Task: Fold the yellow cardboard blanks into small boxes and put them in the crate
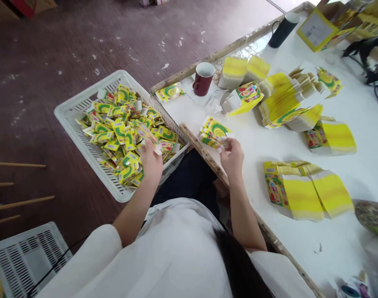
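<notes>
Over the basket, my left hand [152, 160] pinches a small yellow carton [148, 135] that is blurred by motion. Small yellow-and-green cartons [122, 130] lie heaped in the white plastic basket [78, 142] beneath it. At the near edge of the table, the closed fingers of my right hand [232, 156] are on the white end of a few flat yellow cartons [214, 128]. Part of that end is hidden behind the fingertips.
On the white table [254, 145] stand a maroon mug [203, 80] and a dark mug [283, 31]. Stacks of flat yellow cartons [303, 194] spread across the right side. A wooden strip [204, 155] edges the table. Another white basket [36, 248] is at lower left.
</notes>
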`<state>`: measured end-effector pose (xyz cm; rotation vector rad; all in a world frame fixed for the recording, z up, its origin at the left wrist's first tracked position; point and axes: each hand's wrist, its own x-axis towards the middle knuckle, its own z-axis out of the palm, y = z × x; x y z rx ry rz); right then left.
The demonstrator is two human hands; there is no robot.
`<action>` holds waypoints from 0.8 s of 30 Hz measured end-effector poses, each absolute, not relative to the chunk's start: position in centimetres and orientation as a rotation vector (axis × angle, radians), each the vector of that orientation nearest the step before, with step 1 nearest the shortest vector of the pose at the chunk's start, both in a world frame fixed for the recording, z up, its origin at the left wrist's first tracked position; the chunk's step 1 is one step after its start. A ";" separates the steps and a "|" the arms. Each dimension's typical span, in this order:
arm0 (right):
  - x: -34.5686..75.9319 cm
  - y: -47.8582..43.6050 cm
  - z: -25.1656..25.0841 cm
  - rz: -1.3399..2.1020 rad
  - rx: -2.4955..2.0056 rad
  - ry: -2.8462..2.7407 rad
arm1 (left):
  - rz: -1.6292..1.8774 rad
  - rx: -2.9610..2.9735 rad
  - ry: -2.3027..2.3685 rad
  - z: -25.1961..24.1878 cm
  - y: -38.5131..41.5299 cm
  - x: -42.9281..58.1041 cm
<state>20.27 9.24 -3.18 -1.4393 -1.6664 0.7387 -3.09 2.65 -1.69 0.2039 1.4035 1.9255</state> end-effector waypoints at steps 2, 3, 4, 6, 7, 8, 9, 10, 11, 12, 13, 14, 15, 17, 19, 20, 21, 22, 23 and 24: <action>20.9 11.6 -3.2 0.604 -1.660 -1.628 | 1.849 -0.057 1.342 -1.7 3.1 -3.6; 21.0 12.6 -3.2 0.573 -1.759 -1.637 | 1.775 -0.118 1.324 -1.6 3.0 -3.4; 21.0 13.2 -3.3 0.564 -1.841 -1.658 | 1.705 -0.142 1.308 -1.6 2.9 -3.0; 20.7 14.0 -3.3 0.584 -1.934 -1.688 | 1.611 -0.127 1.287 -1.6 2.4 -1.9; 20.6 14.1 -3.3 0.597 -1.948 -1.692 | 1.582 -0.112 1.278 -1.6 2.1 -1.3; 20.4 14.1 -3.2 0.604 -1.945 -1.691 | 1.561 -0.097 1.270 -1.7 1.9 -0.8; 20.3 14.0 -3.2 0.606 -1.936 -1.689 | 1.548 -0.081 1.266 -1.7 1.8 -0.4; 20.2 13.9 -3.0 0.607 -1.929 -1.684 | 1.538 -0.062 1.265 -1.7 1.7 0.0; 20.2 13.8 -2.9 0.610 -1.918 -1.679 | 1.525 -0.034 1.261 -1.8 1.6 0.3; 20.2 13.6 -2.7 0.617 -1.905 -1.672 | 1.509 0.003 1.251 -1.8 1.6 0.6; 20.2 13.4 -2.5 0.629 -1.889 -1.663 | 1.493 0.042 1.237 -1.9 1.6 0.9; 20.2 13.1 -2.2 0.643 -1.872 -1.650 | 1.476 0.082 1.214 -1.9 1.6 1.3; 20.2 12.6 -1.9 0.662 -1.850 -1.637 | 1.462 0.120 1.182 -2.0 1.6 1.8; 19.9 11.3 -1.3 0.723 -1.784 -1.629 | 1.466 0.182 1.088 -1.9 1.6 2.7; 19.2 9.3 -0.8 0.839 -1.675 -1.681 | 1.523 0.219 0.978 -1.6 1.9 3.7; 18.7 8.2 -0.7 0.963 -1.584 -1.721 | 1.556 0.232 0.928 -1.3 2.0 4.0; 18.0 7.0 -0.7 1.110 -1.475 -1.753 | 1.586 0.241 0.887 -1.0 2.3 4.3; 17.3 5.8 -0.8 1.352 -1.293 -1.739 | 1.614 0.247 0.858 -0.6 2.5 4.4; 16.6 4.8 -0.9 1.556 -1.135 -1.658 | 1.644 0.248 0.841 -0.3 2.8 4.5; 15.9 3.9 -1.1 1.658 -1.046 -1.555 | 1.678 0.244 0.838 0.0 3.0 4.4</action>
